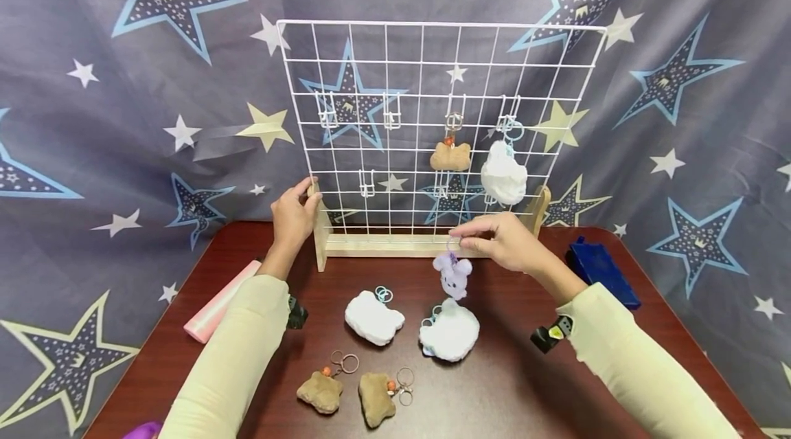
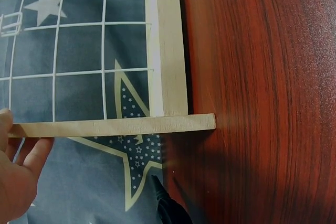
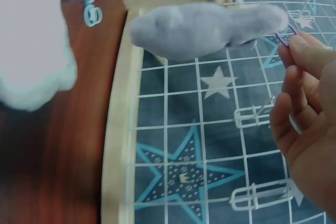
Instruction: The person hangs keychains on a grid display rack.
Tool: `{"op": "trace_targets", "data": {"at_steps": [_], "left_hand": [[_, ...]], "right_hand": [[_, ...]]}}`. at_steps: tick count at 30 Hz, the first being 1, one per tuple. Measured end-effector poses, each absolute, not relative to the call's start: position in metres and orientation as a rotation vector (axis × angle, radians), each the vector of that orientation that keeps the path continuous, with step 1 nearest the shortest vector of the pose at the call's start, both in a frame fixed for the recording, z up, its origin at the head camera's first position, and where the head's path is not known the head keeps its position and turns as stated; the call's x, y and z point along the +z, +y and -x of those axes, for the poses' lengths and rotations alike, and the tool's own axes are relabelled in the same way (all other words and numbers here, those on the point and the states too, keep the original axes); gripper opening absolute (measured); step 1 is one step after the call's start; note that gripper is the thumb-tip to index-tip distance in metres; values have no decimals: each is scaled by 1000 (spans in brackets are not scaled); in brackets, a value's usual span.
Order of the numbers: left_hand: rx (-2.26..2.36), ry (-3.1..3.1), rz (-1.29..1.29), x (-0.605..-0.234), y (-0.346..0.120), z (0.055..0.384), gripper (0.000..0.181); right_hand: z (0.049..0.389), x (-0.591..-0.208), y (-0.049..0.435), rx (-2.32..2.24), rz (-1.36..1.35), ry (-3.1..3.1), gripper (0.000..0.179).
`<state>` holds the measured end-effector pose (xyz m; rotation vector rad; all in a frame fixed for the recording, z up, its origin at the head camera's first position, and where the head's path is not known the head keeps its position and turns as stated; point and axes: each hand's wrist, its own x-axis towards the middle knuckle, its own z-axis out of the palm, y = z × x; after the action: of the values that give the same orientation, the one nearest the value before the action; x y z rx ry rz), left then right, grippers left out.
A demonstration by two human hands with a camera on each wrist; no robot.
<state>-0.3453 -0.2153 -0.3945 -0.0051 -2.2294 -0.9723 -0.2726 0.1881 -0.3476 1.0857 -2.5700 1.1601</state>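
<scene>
My right hand [image 1: 509, 244] pinches the purple ring of a small lilac plush keychain [image 1: 454, 277], which hangs in front of the rack's base bar. In the right wrist view the lilac plush [image 3: 181, 31] dangles from thumb and fingertips, with white hooks close by. My left hand [image 1: 293, 216] grips the wooden side post [image 1: 321, 229] of a white wire grid rack [image 1: 422, 62], thumb on one face and fingers on the other. A brown bone-shaped plush [image 1: 450, 156] and a white plush [image 1: 503, 174] hang from hooks on the grid.
On the dark red table lie two white plush keychains [image 1: 373, 318] [image 1: 450, 331] and two brown ones [image 1: 321, 392] [image 1: 376, 399]. A pink roll [image 1: 219, 305] lies left, a blue tray [image 1: 602, 273] right. Bare hooks [image 1: 367, 185] stick out from the grid.
</scene>
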Motion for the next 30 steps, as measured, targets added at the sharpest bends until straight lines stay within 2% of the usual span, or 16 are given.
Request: {"op": "trace_targets", "data": {"at_steps": [30], "left_hand": [[-983, -2260, -3, -394, -216, 343, 36]], "right_hand": [[303, -276, 125, 1179, -985, -2384, 23]]}}
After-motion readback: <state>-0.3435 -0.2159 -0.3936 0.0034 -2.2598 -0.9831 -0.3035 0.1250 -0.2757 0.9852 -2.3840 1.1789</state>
